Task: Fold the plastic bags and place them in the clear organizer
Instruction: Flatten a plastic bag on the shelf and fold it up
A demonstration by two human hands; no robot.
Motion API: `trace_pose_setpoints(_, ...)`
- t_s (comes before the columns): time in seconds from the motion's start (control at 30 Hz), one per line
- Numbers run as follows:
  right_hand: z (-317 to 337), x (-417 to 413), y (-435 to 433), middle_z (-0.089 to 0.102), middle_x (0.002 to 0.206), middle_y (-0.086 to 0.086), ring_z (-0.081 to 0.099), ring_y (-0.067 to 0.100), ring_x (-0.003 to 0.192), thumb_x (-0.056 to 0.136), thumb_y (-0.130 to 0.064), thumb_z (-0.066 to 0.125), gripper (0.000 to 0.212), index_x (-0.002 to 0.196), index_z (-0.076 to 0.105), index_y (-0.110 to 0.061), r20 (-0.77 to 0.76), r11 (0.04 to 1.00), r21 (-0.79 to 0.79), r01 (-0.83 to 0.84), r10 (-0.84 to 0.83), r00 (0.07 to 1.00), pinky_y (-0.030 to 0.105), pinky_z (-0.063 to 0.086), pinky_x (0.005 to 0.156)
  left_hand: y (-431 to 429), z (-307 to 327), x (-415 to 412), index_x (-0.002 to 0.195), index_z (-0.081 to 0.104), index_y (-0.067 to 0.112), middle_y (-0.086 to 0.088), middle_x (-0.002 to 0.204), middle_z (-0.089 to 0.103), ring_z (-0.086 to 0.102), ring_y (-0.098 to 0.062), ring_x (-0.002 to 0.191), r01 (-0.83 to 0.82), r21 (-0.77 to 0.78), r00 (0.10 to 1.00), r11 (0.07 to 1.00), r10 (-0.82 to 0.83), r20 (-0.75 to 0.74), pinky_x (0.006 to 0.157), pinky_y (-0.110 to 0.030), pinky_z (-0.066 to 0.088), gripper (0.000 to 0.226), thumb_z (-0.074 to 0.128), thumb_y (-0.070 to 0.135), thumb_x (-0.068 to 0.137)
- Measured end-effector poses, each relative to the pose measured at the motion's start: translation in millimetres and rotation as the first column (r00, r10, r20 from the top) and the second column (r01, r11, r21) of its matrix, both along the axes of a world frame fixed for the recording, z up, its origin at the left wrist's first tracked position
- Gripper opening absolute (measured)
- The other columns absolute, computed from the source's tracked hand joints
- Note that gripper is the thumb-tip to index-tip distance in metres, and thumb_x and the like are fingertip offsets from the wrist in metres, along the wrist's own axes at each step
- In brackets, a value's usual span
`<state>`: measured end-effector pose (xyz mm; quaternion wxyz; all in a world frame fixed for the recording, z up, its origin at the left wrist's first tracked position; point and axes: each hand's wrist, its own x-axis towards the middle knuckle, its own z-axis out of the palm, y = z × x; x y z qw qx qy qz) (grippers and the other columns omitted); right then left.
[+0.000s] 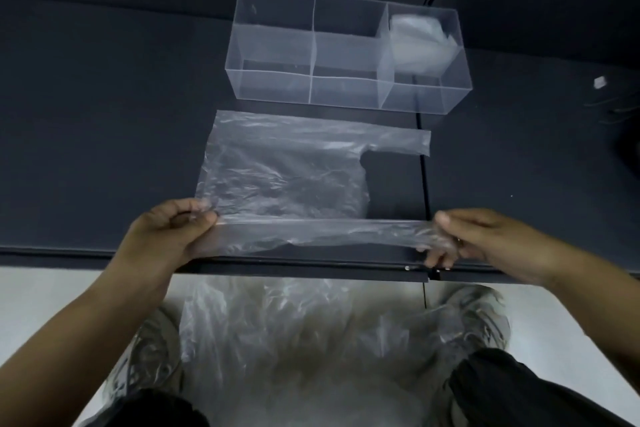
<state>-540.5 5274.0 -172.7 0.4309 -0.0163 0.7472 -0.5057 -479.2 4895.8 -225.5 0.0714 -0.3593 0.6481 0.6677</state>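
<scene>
— Where is the plastic bag (284, 170) right now?

— Spread on the dark table (104, 149), between the clear organizer (273, 83) and the table's near edge, with its handles pointing to the person's right. The far handle lies flat. The near edge is raised off the surface and pulled taut between the two hands.

— How are they gripping it?

— The left hand (169, 236) has its fingers curled and pinches the near left corner against the thumb. The right hand (485, 239) pinches the end of the near handle strip, thumb on top and fingers tucked underneath.

— And the organizer?

— It sits just beyond the bag, three compartments in a row. A folded bag (420, 42) sits in the right-hand compartment, a pale bundle against the clear walls.

— Anything else nearby?

— A heap of loose plastic (294, 329) lies below the table edge, in front of the person's shoes (149, 350). It is blurred, so I cannot count the bags.
</scene>
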Motion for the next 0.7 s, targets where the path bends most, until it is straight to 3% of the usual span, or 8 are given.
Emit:
trace_pose_setpoints(0.07,-5.5,0.0,3.2,0.069,0.073,0.005,0.063,0.012,0.066,0.084,-0.036,0.055,0.041,0.089,0.061,0.004,-0.057,0.997,0.004,0.079,-0.079,0.995,0.019,0.051,0.062,5.1,0.4,6.6,0.107,0.064,0.018,0.003,0.088,0.073,0.071,-0.005,0.080,0.097,0.010,0.995,0.995,-0.097,-0.018,0.060,-0.015,0.053,0.031,0.073,0.023,0.078)
trace_pose_setpoints(0.17,-14.1,-1.3,10.9,0.062,0.065,0.001,0.057,0.010,0.059,0.082,-0.016,0.065,0.011,0.090,0.062,-0.007,-0.163,0.980,0.013,0.197,-0.192,0.968,0.018,0.047,0.055,7.9,3.4,16.6,0.122,0.055,0.032,0.006,0.108,0.068,0.068,-0.011,0.098,0.318,-0.025,0.948,0.948,-0.317,0.036,0.077,-0.024,0.056,0.074,0.088,0.034,0.056)
trace_pose_setpoints(0.2,-16.9,-1.8,15.5,0.062,0.065,0.001,0.057,0.010,0.059,0.080,-0.012,0.068,0.016,0.096,0.064,-0.012,-0.175,0.971,0.016,0.238,-0.231,0.957,0.017,0.047,0.055,9.1,4.8,18.8,0.124,0.052,0.035,0.009,0.110,0.068,0.067,-0.009,0.100,0.372,-0.041,0.927,0.927,-0.370,0.053,0.078,-0.023,0.055,0.080,0.089,0.033,0.053)
trace_pose_setpoints(0.33,-25.4,-2.2,34.2,0.066,0.070,0.002,0.060,0.010,0.060,0.072,-0.016,0.074,0.039,0.109,0.065,-0.022,-0.205,0.936,0.030,0.352,-0.339,0.918,0.016,0.049,0.055,16.4,4.1,19.3,0.123,0.048,0.043,0.021,0.102,0.070,0.066,0.004,0.094,0.422,-0.071,0.907,0.904,-0.421,0.027,0.063,-0.006,0.050,0.079,0.085,0.021,0.057)
trace_pose_setpoints(0.47,-33.4,-0.3,49.4,0.070,0.070,0.003,0.061,0.007,0.059,0.082,0.002,0.067,0.031,0.110,0.064,-0.012,-0.275,0.886,0.088,0.456,-0.418,0.866,0.015,0.050,0.055,20.3,-0.2,20.1,0.115,0.050,0.052,0.019,0.110,0.067,0.066,0.004,0.096,0.420,-0.153,0.906,0.895,-0.424,0.003,0.076,-0.015,0.048,0.072,0.084,0.014,0.066)
trace_pose_setpoints(0.6,-21.7,1.7,54.3,0.070,0.091,-0.001,0.064,0.007,0.078,0.087,0.002,0.062,0.039,0.116,0.065,-0.023,-0.257,0.952,0.095,0.289,-0.257,0.932,0.014,0.052,0.070,19.0,-0.7,19.6,0.127,0.046,0.046,0.016,0.113,0.066,0.066,0.004,0.094,0.430,-0.176,0.900,0.885,-0.436,0.008,0.077,-0.018,0.050,0.081,0.084,0.028,0.058)
trace_pose_setpoints(0.7,-12.6,-5.3,48.2,0.063,0.089,-0.007,0.061,0.002,0.077,0.086,-0.015,0.068,0.035,0.113,0.065,-0.038,-0.282,0.964,0.230,0.130,-0.062,0.957,0.010,0.046,0.075,19.3,0.5,18.4,0.129,0.047,0.043,0.010,0.110,0.069,0.067,-0.001,0.096,0.427,-0.207,0.901,0.880,-0.434,0.015,0.086,-0.029,0.052,0.085,0.081,0.039,0.052)
